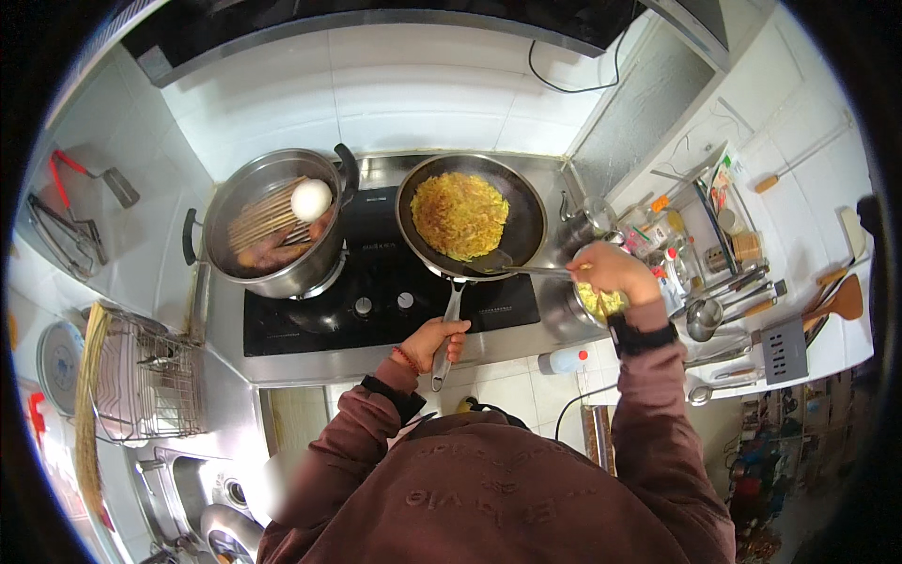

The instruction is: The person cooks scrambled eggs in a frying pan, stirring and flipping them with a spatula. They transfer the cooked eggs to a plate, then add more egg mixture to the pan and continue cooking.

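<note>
A round, browned yellow pancake [459,216] lies in a dark frying pan [525,204] on the right side of the black gas cooktop [373,282]. My left hand [431,343] grips the pan's metal handle [454,303]. In my right hand [612,271] is the handle of a spatula [539,270]. Its blade rests in the pan at the pancake's lower right edge; whether it reaches under the pancake I cannot tell. Below my right hand stands a metal bowl [560,303] with yellow shredded food [599,299] in it, partly hidden by the hand.
A large steel pot [285,282] on the left holds wooden sticks [264,215], brown meat pieces [264,250] and a white round object [311,200]. Jars and bottles [662,240] crowd the right. Ladles [705,319] and a slotted turner [783,352] hang there. A sink [187,486] is at lower left.
</note>
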Motion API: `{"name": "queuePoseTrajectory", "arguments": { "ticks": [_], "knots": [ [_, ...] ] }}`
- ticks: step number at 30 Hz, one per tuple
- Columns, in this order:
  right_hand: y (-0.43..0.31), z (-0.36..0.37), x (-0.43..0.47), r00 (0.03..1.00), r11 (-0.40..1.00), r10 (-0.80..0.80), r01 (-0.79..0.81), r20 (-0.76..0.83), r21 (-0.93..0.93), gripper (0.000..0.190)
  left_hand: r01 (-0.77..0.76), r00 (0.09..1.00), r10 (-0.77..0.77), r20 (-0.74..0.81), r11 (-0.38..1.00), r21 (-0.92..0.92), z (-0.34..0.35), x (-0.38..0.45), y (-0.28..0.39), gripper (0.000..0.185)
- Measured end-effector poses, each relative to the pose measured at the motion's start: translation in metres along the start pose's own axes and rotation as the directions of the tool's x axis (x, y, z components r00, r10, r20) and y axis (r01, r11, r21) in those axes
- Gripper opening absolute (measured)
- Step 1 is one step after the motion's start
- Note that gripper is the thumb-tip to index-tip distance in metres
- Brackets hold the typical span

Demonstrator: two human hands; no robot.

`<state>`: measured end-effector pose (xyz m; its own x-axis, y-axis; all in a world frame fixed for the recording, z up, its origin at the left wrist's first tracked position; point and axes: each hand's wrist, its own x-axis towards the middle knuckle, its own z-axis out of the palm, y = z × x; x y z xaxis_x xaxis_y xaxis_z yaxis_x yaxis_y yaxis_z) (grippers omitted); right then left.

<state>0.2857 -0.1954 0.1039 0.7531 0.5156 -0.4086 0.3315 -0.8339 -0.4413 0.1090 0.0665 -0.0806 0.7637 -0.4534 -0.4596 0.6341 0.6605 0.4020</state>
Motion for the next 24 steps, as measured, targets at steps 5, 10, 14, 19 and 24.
{"name": "queuePoseTrajectory", "arguments": {
  "ticks": [5,10,14,19,24],
  "knots": [
    [-0.020,-0.024,0.018,0.997,0.994,0.068,-0.064,0.042,-0.088,0.022,0.009,1.000,-0.008,0.021,1.000,-0.026,-0.001,-0.003,0.002,0.033],
    [-0.036,-0.018,0.023,0.993,0.998,0.066,-0.064,0.099,-0.022,0.020,0.009,1.000,-0.009,0.030,1.000,0.020,-0.005,-0.005,0.005,0.032],
    [-0.041,0.019,0.018,0.998,0.995,0.027,-0.032,0.056,0.090,0.025,0.021,0.999,-0.021,0.037,1.000,0.020,-0.006,-0.004,0.005,0.033],
    [-0.030,-0.007,0.002,0.986,0.995,0.071,-0.080,0.149,0.057,0.024,0.010,0.999,-0.011,0.048,0.999,0.033,-0.008,-0.006,0.007,0.033],
    [-0.033,-0.034,0.013,0.990,0.963,0.141,-0.138,-0.003,-0.230,0.018,0.021,0.998,-0.021,0.053,1.000,0.010,-0.008,-0.006,0.008,0.033]
  ]
}}
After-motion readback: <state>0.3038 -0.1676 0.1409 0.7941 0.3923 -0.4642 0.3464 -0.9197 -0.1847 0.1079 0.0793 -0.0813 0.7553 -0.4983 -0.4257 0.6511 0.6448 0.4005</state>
